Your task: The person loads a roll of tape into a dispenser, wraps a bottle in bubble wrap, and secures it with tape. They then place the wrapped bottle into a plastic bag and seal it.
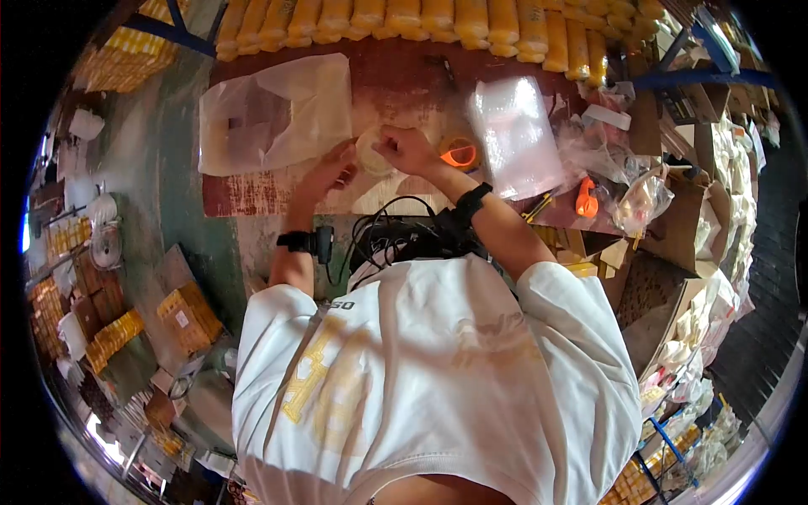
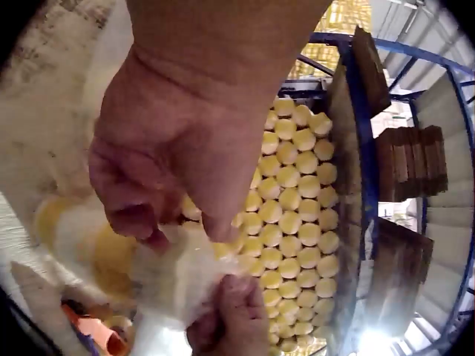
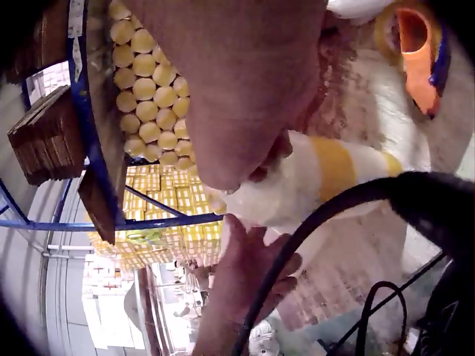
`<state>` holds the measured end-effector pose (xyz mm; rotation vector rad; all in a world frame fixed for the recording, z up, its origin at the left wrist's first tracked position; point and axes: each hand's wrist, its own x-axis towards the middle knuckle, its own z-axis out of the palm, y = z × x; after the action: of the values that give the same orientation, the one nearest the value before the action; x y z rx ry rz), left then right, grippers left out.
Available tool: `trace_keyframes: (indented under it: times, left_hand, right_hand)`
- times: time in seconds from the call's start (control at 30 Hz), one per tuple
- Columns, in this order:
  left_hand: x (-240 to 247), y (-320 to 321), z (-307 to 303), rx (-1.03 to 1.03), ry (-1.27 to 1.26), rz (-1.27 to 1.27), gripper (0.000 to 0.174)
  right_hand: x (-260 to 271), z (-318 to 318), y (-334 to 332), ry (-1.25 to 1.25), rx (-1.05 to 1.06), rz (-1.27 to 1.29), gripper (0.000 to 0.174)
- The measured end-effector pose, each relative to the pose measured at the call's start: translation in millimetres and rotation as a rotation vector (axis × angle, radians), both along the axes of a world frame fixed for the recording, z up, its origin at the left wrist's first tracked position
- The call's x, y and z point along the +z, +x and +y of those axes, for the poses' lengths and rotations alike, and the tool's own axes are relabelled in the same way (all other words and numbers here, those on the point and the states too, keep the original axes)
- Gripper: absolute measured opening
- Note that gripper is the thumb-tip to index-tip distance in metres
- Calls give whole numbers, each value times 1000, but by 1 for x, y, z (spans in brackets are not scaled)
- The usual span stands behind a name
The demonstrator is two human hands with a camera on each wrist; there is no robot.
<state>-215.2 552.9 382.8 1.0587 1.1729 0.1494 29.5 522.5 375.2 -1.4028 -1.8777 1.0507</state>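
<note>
A wrapped bundle (image 1: pixel 372 153) in cloudy plastic lies between the hands; yellow bands show through its wrap (image 3: pixel 335 169). The right hand (image 1: pixel 408 151) curls its fingers at the bundle's end, pinching the gathered plastic (image 2: pixel 178 274); in the right wrist view, the back of this hand (image 3: pixel 245 104) hides part of that grip. Close beside the same end is the left hand (image 1: pixel 330 172), fingers loosely bent and apart (image 3: pixel 256 271), thumb near the plastic. From the left wrist, the left hand (image 2: pixel 167 148) hangs over the bundle (image 2: pixel 111 256).
An orange tape dispenser (image 1: pixel 459 156) lies right of the hands, near a stack of clear bags (image 1: pixel 515 139). A large plastic sheet (image 1: pixel 316 105) is at left. Yellow bundles (image 1: pixel 404 18) line the table's back. Another orange dispenser (image 1: pixel 587 198) and loose plastic lie farther right.
</note>
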Motion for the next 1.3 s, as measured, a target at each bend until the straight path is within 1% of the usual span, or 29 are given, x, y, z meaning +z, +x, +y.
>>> trace_keyframes:
  times: [0.07,0.13,0.17,0.2,0.27,0.33,0.37,0.47,0.57,0.67,0.7,0.73,0.77,0.83,0.87,0.9,0.97,1.0,1.03,1.07,1.13,1.2,1.27,1.3]
  left_hand:
    - [7,12,-22,127,6,-12,73]
    - [30,28,-33,255,7,-44,75]
    - [7,28,-35,262,-32,-209,74]
    - [-32,27,-37,266,-69,-372,72]
    - [-44,26,-39,345,-169,-512,71]
    - [-19,42,-37,488,-296,-470,70]
    - [-23,49,-38,537,-241,-469,68]
    - [-38,62,-43,641,-130,-439,64]
    - [-42,67,-47,675,-113,-369,63]
    - [-30,75,-47,678,-117,-320,63]
    - [-20,77,-47,669,-110,-309,63]
    - [-16,79,-49,660,-107,-295,63]
    - [-19,76,-51,659,-114,-334,65]
    - [-27,71,-51,669,-126,-414,69]
    - [-31,72,-56,694,-98,-402,70]
    - [-32,73,-61,720,-68,-388,72]
    - [-31,76,-70,744,-39,-365,76]
    - [-36,76,-72,760,-83,-365,76]
    - [-44,75,-76,775,-129,-362,75]
    - [-52,74,-83,795,-178,-355,75]
    - [-66,76,-91,840,-55,-400,75]
    - [-68,81,-94,871,40,-480,75]
    - [-55,90,-91,916,64,-440,75]
    - [-49,94,-90,941,77,-425,74]
  right_hand:
    - [-3,5,1,-15,2,35,28]
    - [-7,5,-1,-1,-49,130,26]
    - [-9,5,-3,6,-72,179,25]
    - [-16,5,-7,8,-100,152,25]
    - [-36,3,-16,10,-151,101,27]
    - [-18,0,-17,-96,-172,147,30]
    - [-8,0,-15,-147,-187,167,32]
    - [-3,-2,-8,-109,-70,185,26]
    - [4,-11,-14,111,-116,201,31]
    - [-28,-11,-18,-7,-247,112,48]
    - [-19,-10,-15,-93,-283,13,50]
    - [2,-11,-13,-185,-319,-84,52]
    - [17,-15,-13,-284,-351,-179,53]
    - [23,-20,-11,-380,-446,-96,54]
    - [21,-23,-12,-429,-492,-54,55]
    - [2,-32,-20,-430,-615,173,51]
    - [-5,-41,-32,-377,-644,196,47]
    - [-8,-44,-36,-347,-657,208,46]
    - [-11,-48,-40,-333,-642,332,44]
    - [-16,-50,-45,-317,-676,374,43]
    - [-13,-56,-55,-294,-737,460,42]
    - [-13,-59,-53,-283,-710,402,39]
    - [-16,-59,-47,-258,-672,347,37]
    - [-17,-60,-37,-374,-613,460,37]
